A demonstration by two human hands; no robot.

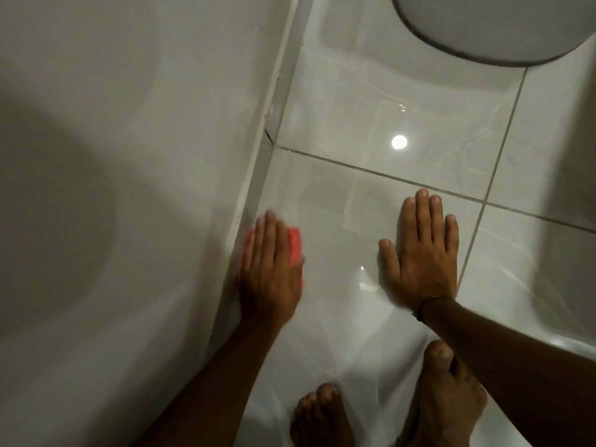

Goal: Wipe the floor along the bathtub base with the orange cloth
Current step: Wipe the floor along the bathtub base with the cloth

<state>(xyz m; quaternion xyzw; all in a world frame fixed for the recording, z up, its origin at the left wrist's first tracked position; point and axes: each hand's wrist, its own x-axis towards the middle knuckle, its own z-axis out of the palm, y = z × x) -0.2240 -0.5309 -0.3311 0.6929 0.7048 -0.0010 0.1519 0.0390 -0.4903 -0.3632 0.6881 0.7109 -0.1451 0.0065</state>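
cloth: the orange cloth (292, 245) lies flat on the floor (403, 101), right against the tub base (254, 175), at about 8 o'clock in the view.
left hand: the left hand (271, 272) presses flat on the cloth, fingers straight, not curled around it.
right hand: the right hand (422, 253) is spread flat on the bare floor at 4 o'clock and holds nothing.
how far: the wiping looks under way; the strip up toward 12 o'clock looks like it is left to do.
pointing: the cloth's long side seems to run along the tub edge, from 6 to 12 o'clock; most of it is hidden.
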